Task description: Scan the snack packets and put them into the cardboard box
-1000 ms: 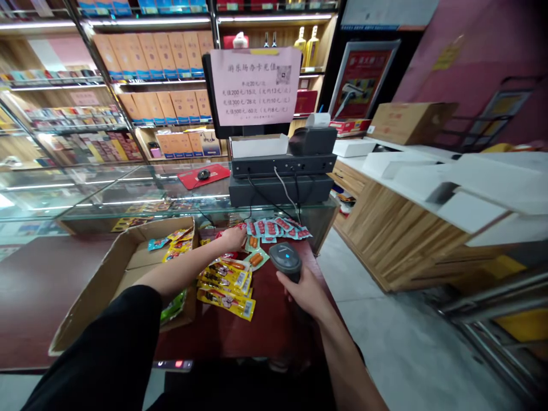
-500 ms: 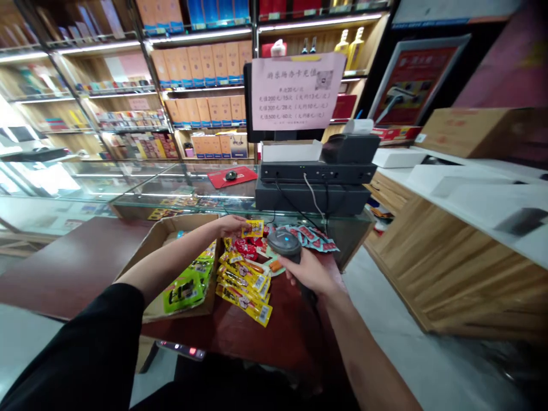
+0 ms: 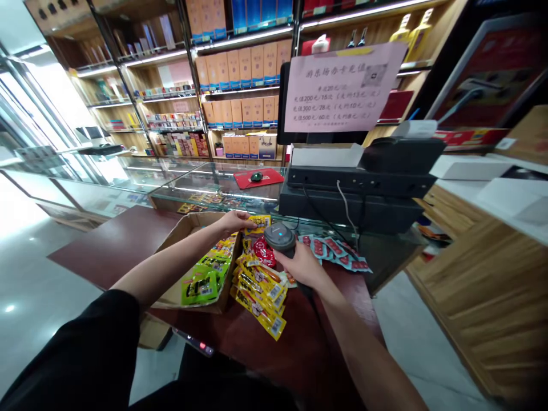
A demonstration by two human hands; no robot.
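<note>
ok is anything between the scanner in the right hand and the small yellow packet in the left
Nothing visible: the scanner in the right hand appears just beside the yellow packet pinched by the left hand; whether they touch, I can't tell.

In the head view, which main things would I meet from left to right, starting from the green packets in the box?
Green packets, left hand, small yellow packet, handheld scanner, right hand, light-blue packets.
</note>
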